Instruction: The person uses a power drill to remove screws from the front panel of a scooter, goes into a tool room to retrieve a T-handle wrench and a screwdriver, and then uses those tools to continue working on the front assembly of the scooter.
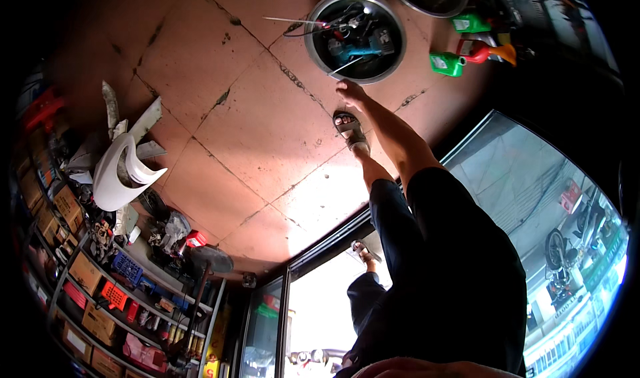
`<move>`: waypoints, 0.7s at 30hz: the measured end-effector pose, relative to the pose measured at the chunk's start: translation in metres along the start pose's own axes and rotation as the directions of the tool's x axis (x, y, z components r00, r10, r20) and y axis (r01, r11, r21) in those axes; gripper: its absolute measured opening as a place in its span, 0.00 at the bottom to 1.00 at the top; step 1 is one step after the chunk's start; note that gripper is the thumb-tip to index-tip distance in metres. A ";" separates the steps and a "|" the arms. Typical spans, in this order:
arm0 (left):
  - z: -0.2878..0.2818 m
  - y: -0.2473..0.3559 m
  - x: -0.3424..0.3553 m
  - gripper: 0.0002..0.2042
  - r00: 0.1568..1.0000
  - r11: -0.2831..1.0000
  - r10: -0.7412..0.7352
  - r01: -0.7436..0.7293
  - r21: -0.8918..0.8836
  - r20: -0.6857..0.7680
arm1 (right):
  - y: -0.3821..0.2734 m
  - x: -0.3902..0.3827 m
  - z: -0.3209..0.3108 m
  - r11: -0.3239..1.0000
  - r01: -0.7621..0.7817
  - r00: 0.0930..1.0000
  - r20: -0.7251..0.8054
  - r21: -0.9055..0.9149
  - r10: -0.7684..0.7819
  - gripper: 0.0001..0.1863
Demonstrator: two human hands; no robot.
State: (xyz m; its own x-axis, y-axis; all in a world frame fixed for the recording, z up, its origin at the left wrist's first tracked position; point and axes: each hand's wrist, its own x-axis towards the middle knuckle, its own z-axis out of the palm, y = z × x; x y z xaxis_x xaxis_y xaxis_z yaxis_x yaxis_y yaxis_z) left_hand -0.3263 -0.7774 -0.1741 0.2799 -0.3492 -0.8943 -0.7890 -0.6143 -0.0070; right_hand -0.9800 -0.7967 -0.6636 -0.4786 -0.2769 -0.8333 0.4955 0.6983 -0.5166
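My right arm, bare below a dark sleeve, stretches up the view from the lower right. At its end my right hand (351,94) overlaps the near edge of a round metal basin (403,37); contact with it cannot be told. The fingers look curled, and I see nothing in them. A teal-and-black power tool (363,49) lies in the basin among dark cables. Near my hand a thin metal rod (344,67) reaches toward the rim. My left hand does not show. One sandalled foot (349,127) stands below my right hand, the other foot (364,250) farther back.
Beside the basin stand green bottles (447,64) and a red container (472,51). Another metal basin (448,9) is beyond. White curved panels (113,178) lie at left, above shelves (160,285) with boxes and bins. Glass doors (263,325) and a glass case (533,158) flank me.
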 end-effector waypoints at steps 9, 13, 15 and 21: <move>-0.001 0.091 0.004 0.28 0.993 0.986 -0.106 0.111 0.125 -0.045 | -0.003 0.084 0.042 0.553 -0.179 0.958 0.016 0.813 0.287 0.17; -0.012 0.100 0.010 0.28 0.996 0.983 -0.088 0.092 0.156 -0.034 | -0.005 0.063 0.029 0.481 -0.043 0.933 -0.137 0.875 0.334 0.11; -0.018 0.106 0.016 0.27 0.998 0.983 -0.061 0.062 0.174 -0.013 | -0.011 0.036 0.017 0.603 0.078 0.936 -0.267 0.794 0.231 0.09; -0.051 0.121 0.064 0.27 0.985 0.949 0.118 -0.149 0.276 0.126 | -0.043 -0.114 -0.027 0.565 -0.055 0.989 -0.031 0.823 0.141 0.10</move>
State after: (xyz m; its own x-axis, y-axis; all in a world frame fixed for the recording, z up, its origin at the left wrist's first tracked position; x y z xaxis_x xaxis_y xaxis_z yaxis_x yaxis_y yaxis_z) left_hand -0.3763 -0.9104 -0.2099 0.1139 -0.3275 -0.9379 -0.9420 -0.3357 0.0028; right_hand -0.9662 -0.7774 -0.5416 -0.4259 -0.1550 -0.8914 0.9031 -0.1334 -0.4083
